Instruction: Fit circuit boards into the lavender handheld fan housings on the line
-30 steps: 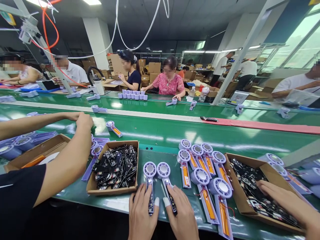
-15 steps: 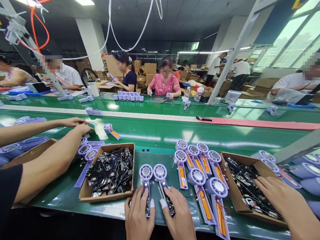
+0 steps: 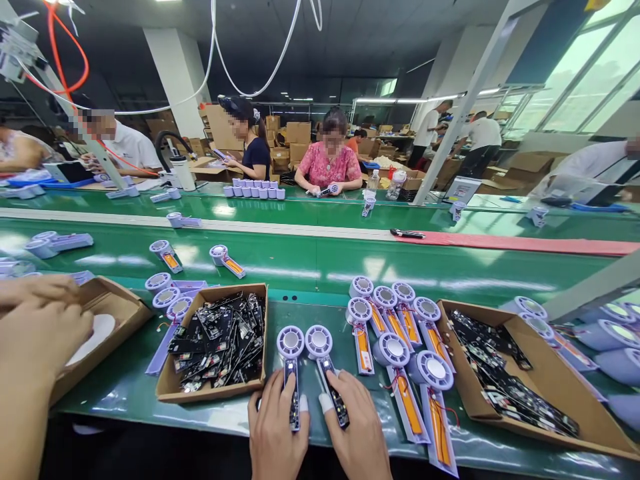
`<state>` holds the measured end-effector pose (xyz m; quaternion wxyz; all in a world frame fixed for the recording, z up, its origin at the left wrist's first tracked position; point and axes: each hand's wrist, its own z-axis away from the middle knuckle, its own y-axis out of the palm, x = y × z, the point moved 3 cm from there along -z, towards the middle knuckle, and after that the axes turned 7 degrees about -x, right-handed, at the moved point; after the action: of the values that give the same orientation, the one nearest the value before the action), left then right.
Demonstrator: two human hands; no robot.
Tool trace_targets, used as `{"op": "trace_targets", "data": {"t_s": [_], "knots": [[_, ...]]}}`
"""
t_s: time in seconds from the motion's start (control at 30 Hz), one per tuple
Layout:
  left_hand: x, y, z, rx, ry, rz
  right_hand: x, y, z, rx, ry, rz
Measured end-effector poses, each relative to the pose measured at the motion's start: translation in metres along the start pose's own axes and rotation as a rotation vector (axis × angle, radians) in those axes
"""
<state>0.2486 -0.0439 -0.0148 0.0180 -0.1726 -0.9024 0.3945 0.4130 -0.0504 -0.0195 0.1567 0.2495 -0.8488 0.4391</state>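
Two lilac handheld fans lie side by side on the green bench, round heads pointing away from me. My left hand (image 3: 274,427) is closed round the handle of the left fan (image 3: 291,341), its fingers over a black circuit board (image 3: 294,419) set in the handle. Likewise, my right hand (image 3: 364,427) grips the right fan (image 3: 319,341), which also has a black board (image 3: 341,412) in its handle. Both thumbs wear white finger cots and press along the handles. Parts of both boards are hidden beneath my fingers.
A cardboard box (image 3: 161,390) of black circuit boards stands left, another box (image 3: 545,340) right. Several fans with orange-covered handles (image 3: 410,407) lie right of my hands. A co-worker's hands (image 3: 45,327) are at far left. Beyond runs a green belt (image 3: 290,257) with fans.
The co-worker's hands at left have drawn back toward a box, leaving a fan on the belt. Another person's hand has left the right box. My hands keep their hold on both fans.
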Motion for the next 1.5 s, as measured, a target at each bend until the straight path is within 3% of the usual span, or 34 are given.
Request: {"op": "trace_targets", "data": {"t_s": [0.6, 0.87, 0.97, 1.07, 1.17, 1.3, 1.5], "knots": [[0.002, -0.002, -0.001, -0.010, -0.033, 0.042, 0.002, 0.002, -0.002, -0.005, 0.004, 0.015], [-0.001, 0.009, 0.014, 0.026, -0.265, 0.436, 0.000, 0.005, 0.004, 0.083, -0.160, 0.105], [0.001, 0.006, 0.004, 0.057, -0.289, 0.529, 0.008, 0.019, -0.006, 0.080, -0.101, 0.223], [0.005, -0.004, -0.015, 0.031, -0.092, 0.393, 0.017, 0.034, -0.028, 0.167, 0.049, 0.364], [0.006, -0.010, -0.030, -0.108, 0.123, 0.134, 0.019, 0.042, -0.058, 0.268, 0.092, 0.411], [0.012, -0.003, -0.037, -0.168, 0.006, -0.103, 0.007, 0.047, -0.120, 0.310, 0.092, 0.409], [0.021, -0.004, -0.027, -0.302, 0.004, -0.140, -0.006, 0.082, -0.244, 0.362, 0.236, 0.448]]}}
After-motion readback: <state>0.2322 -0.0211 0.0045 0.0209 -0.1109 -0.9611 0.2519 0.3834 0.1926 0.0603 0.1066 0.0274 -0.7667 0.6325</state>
